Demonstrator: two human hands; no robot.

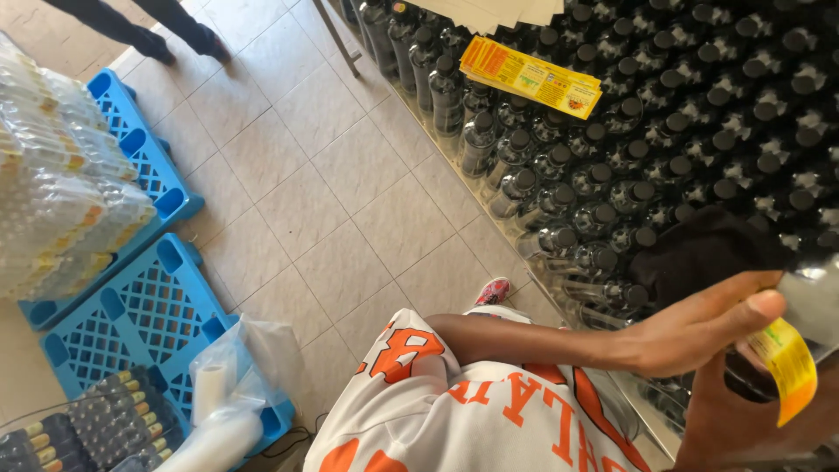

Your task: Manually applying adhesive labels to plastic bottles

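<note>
My left hand [699, 336] reaches across my white and orange shirt to the lower right. Its thumb and fingers pinch a yellow label [789, 367] against a bottle [813, 301] at the frame's right edge. Under that bottle, my right hand [743, 428] grips it from below; most of the bottle is cut off by the frame. A dark cloth [703, 249] lies on the bottle caps just above my left hand.
A table [524, 253] is packed with several dark bottles with black caps [612, 149]. A stack of yellow labels [533, 80] and white papers [498, 10] lie on them. Blue plastic pallets [131, 306] hold shrink-wrapped bottle packs [52, 175]. A plastic bag [232, 385] of white rolls sits nearby. Another person's legs [153, 31] stand far left.
</note>
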